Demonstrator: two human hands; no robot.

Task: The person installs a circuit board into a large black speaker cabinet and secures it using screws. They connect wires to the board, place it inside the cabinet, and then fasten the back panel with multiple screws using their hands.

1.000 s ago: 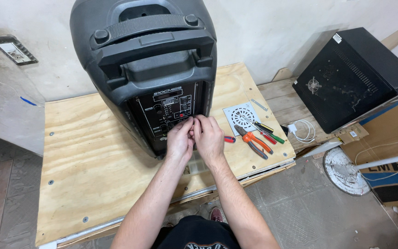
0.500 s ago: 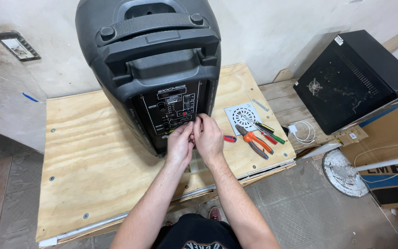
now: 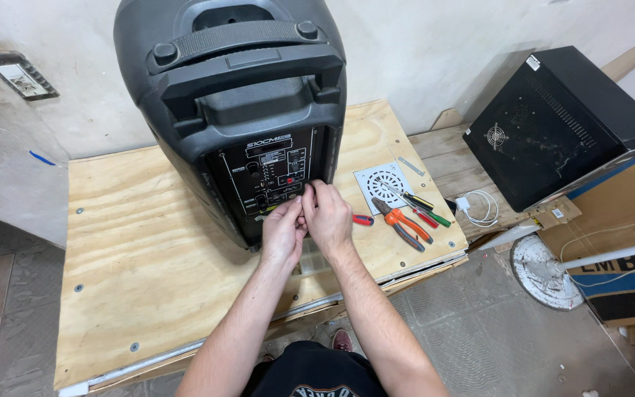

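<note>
A large black portable speaker [image 3: 244, 95] stands upright on a plywood tabletop [image 3: 141, 257], its rear control panel [image 3: 273, 176] facing me. My left hand [image 3: 282, 234] and my right hand [image 3: 330, 217] are pressed together at the panel's lower edge, fingertips pinched close on something small that I cannot make out. The thumbs and forefingers touch the panel near its knobs and sockets. A carry handle runs across the top of the cabinet.
Right of my hands lie orange-handled pliers [image 3: 400, 219], several screwdrivers [image 3: 419, 207] and a white round-slotted grille plate [image 3: 382, 184]. A white charger with cable [image 3: 475, 206] sits on the table's edge. A black metal case [image 3: 553, 125] rests on boxes; a fan base [image 3: 545, 268] stands on the floor.
My view has drifted slightly, so the speaker sits a little further right in frame. Both hands stay together at the panel's lower edge with only small finger shifts.
</note>
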